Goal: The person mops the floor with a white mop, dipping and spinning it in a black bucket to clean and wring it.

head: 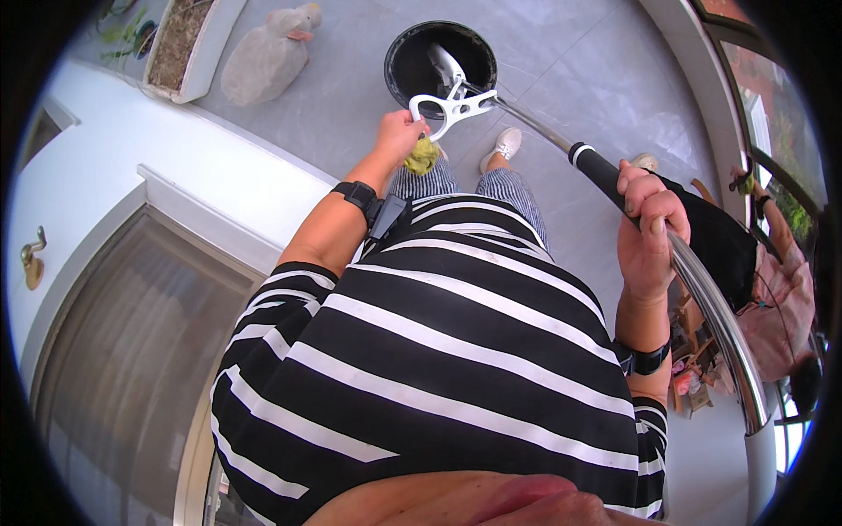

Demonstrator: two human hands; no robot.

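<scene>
My right hand (654, 220) grips the dark sleeve of a metal mop pole (717, 315), which runs from the lower right up to a black bucket (399, 66). At the pole's far end is a white plastic mop fitting with a lever (464, 108); its head hangs over and partly inside the bucket. My left hand (400, 135) has its fingers closed at the looped end of that white lever. A wet-looking yellow-green cloth (421, 156) hangs beneath the same hand, bunched up. How the fingers hold the cloth is partly hidden.
A grey animal-shaped figure (263, 62) and a planter of soil (181, 46) stand at the upper left. A white wall (250, 164) with a door lies on the left. At right, a co-worker in a pink top (779, 315) reaches to the windows with a cloth, beside small wooden furniture (691, 322).
</scene>
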